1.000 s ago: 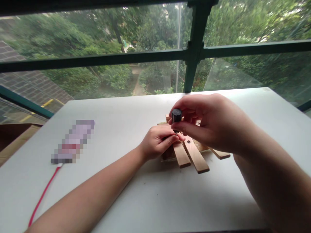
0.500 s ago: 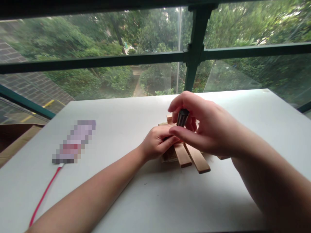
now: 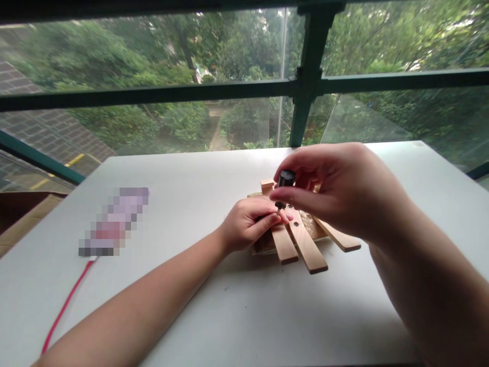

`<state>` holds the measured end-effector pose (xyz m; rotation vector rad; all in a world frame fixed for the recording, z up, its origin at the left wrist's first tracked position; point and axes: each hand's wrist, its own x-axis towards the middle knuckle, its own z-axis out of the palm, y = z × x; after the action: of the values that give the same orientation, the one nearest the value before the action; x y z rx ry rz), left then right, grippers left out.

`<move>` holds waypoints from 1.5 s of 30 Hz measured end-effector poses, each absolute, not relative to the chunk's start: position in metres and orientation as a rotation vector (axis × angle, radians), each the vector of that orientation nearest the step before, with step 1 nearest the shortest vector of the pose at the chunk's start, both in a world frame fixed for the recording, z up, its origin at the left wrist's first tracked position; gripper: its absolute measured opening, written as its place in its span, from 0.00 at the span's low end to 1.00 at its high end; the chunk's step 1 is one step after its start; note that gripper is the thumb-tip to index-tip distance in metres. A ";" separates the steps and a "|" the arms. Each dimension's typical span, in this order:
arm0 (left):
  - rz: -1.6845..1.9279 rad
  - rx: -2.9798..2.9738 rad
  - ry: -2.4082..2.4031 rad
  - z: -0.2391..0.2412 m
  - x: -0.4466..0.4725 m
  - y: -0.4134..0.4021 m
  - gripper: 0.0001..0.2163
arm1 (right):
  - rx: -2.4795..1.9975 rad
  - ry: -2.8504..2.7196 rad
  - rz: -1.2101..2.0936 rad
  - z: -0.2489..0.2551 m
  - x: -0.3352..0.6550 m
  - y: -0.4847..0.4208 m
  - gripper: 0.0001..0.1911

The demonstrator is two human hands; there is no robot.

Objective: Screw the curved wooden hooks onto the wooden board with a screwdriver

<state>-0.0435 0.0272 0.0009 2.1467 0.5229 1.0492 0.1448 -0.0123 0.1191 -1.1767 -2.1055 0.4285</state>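
"Looking at the right hand [image 3: 324, 183], what does one note?"

"Its thumb and fingers close round the black handle [image 3: 286, 178] of a screwdriver [image 3: 286, 182], which points shank-down at a wooden base [image 3: 263, 248]"

"And the left hand [image 3: 250, 221]?"

"It rests on the base's left side, fingers bent, thumb and forefinger close together beside the shank [image 3: 278, 210]; whether they pinch anything cannot be told, and the screwdriver's tip is hidden there"

"Where do the wooden strips [image 3: 311, 250] lie?"

"Across the base, on the white table [image 3: 214, 326]: the left strip [image 3: 284, 247] runs under the left hand, the middle strip [image 3: 314, 257] bears two dark screws [image 3: 296, 224], and the right strip [image 3: 346, 242] passes partly behind the right hand; all three jut over the base's near edge"

"What surrounds them?"

"A blurred oblong object [image 3: 114, 219] with a red cable [image 3: 64, 306] lies to the left, well apart from the base; beyond the table stands a window [image 3: 237, 51] with a dark green frame [image 3: 191, 92]"
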 end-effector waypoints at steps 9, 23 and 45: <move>1.104 2.164 0.520 0.000 -0.044 0.029 0.08 | -1.206 -2.112 0.286 0.118 0.140 -0.014 0.05; 1.262 2.037 0.700 -0.003 -0.040 0.023 0.07 | -1.102 -2.151 0.254 0.115 0.141 -0.014 0.05; 1.212 2.103 0.637 -0.001 -0.043 0.025 0.07 | -1.156 -2.206 0.273 0.119 0.147 -0.016 0.05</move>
<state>-0.0431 0.0252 -0.0014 2.1028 0.6374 1.2117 0.1472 -0.0159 0.1187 -1.1563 -2.2062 0.2732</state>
